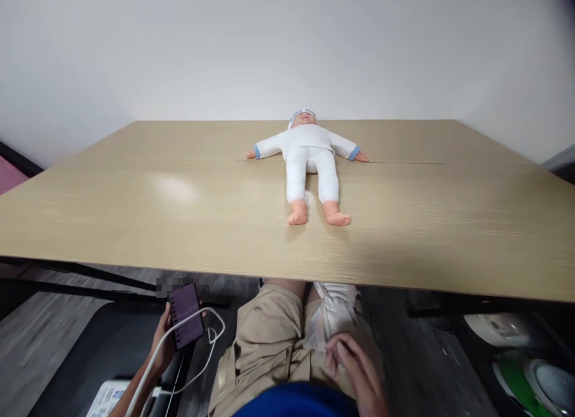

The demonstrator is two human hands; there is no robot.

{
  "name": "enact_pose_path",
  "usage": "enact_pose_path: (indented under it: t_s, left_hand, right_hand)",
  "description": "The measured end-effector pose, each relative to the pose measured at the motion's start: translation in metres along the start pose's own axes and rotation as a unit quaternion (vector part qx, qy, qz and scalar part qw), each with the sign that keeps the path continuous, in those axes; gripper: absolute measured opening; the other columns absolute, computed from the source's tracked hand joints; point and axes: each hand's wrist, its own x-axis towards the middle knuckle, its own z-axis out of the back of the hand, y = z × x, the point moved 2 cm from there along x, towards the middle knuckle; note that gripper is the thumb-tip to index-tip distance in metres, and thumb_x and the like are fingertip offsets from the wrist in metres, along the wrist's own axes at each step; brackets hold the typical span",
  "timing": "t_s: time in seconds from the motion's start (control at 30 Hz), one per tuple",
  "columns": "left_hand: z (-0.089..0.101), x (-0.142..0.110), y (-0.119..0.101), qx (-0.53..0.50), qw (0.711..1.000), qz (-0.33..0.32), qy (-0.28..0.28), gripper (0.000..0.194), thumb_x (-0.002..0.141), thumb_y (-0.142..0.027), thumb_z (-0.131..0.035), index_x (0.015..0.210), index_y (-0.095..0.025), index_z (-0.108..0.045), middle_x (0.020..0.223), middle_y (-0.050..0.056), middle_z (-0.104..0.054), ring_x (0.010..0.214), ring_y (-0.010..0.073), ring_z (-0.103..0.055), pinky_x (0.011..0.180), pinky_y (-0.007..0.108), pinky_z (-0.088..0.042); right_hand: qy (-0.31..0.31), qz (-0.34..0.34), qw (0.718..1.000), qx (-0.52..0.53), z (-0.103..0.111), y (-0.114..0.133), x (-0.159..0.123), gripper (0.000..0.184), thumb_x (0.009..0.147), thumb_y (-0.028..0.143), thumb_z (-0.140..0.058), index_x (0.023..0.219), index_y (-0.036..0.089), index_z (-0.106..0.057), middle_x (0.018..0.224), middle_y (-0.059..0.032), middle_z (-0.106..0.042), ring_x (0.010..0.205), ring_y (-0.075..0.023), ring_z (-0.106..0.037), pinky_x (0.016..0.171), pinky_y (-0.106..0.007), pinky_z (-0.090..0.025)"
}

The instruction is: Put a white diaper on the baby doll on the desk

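Observation:
My left hand (165, 339) is wrapped round a smartphone (187, 318) with a lit purple-toned screen, held below the table's front edge at the left. A white charging cable (193, 312) loops in front of the phone. Over my lap, my right hand (353, 363) has loosely curled fingers with nothing visible in them. Just beyond it a white diaper (335, 309) lies on my right thigh, partly hidden by the tabletop. Whether the fingers touch the diaper's edge, I cannot tell. On the table a baby doll (309, 140) in white clothes lies face up, arms spread, feet towards me.
The wooden table (179, 225) stretches across the view against a pale wall. At lower left is a black chair seat (90, 351) with a printed white item (108, 398) on it. Green and white objects (525, 381) stand low on the right. Dark table-frame bars run underneath.

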Motion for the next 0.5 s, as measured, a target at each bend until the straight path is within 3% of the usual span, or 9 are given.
enact_pose_path:
  t_s: [0.13,0.23,0.5]
  left_hand:
    - [-0.007,0.009,0.000,0.018,1.000,-0.020,-0.010,0.058,0.112,-0.042,-0.046,0.160,-0.014,-0.061,0.117,0.018,-0.086,0.106,0.0409,-0.084,0.094,0.054,-0.071]
    - [-0.020,0.012,-0.005,0.020,0.999,-0.018,-0.026,0.057,0.113,-0.043,-0.045,0.157,-0.013,-0.064,0.113,0.018,-0.087,0.100,0.0398,-0.085,0.090,0.054,-0.072]
    - [-0.043,0.017,-0.011,0.056,0.997,0.005,-0.048,0.060,0.113,-0.051,-0.043,0.147,-0.008,-0.069,0.098,0.019,-0.087,0.090,0.0394,-0.086,0.082,0.055,-0.072]
  right_hand:
    - [-0.064,0.071,0.989,-0.108,0.038,-0.005,0.016,0.052,0.104,0.068,-0.058,0.084,0.022,-0.070,0.077,-0.0053,-0.064,0.068,-0.0198,-0.057,0.065,-0.029,-0.051]
    - [-0.090,0.090,0.974,-0.186,0.054,-0.013,0.029,0.052,0.105,0.067,-0.059,0.079,0.022,-0.063,0.074,-0.0032,-0.060,0.072,-0.0193,-0.058,0.067,-0.026,-0.049]
    - [-0.077,0.094,0.970,-0.211,0.051,-0.044,0.044,0.047,0.108,0.061,-0.057,0.084,0.021,-0.060,0.070,0.0022,-0.052,0.063,-0.0145,-0.050,0.061,-0.024,-0.041]
